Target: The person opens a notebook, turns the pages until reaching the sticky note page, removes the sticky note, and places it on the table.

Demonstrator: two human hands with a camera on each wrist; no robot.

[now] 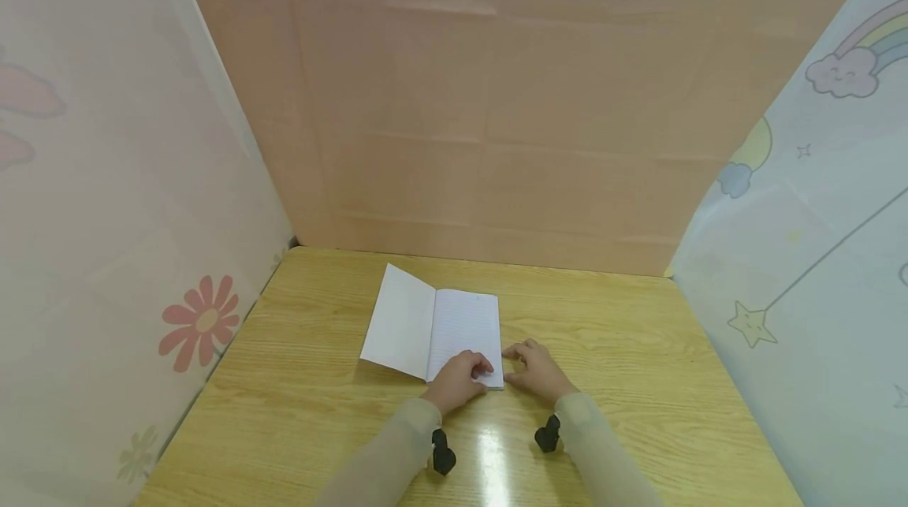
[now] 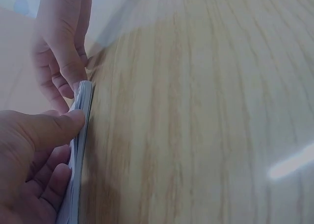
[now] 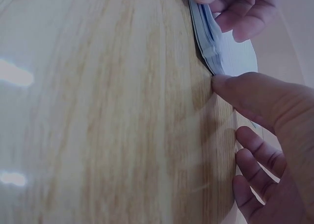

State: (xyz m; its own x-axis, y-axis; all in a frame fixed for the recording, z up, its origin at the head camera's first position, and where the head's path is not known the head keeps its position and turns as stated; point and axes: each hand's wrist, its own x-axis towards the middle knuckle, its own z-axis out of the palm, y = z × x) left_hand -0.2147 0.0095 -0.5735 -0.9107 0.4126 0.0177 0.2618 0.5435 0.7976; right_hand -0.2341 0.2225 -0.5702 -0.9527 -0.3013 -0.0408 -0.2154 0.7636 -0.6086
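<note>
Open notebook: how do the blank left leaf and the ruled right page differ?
The left leaf is blank; the right page has ruled lines.
The left leaf is clear of both hands; the left hand partly covers the right page.
Both are white.

A lined notebook (image 1: 464,329) lies open, its ruled page facing up beneath the left hand (image 1: 456,383), whose thumb touches the near edge. Its blank white cover (image 1: 400,322) slants up leftward of that hand. The right hand's (image 1: 539,373) thumb touches the near right corner.
</note>
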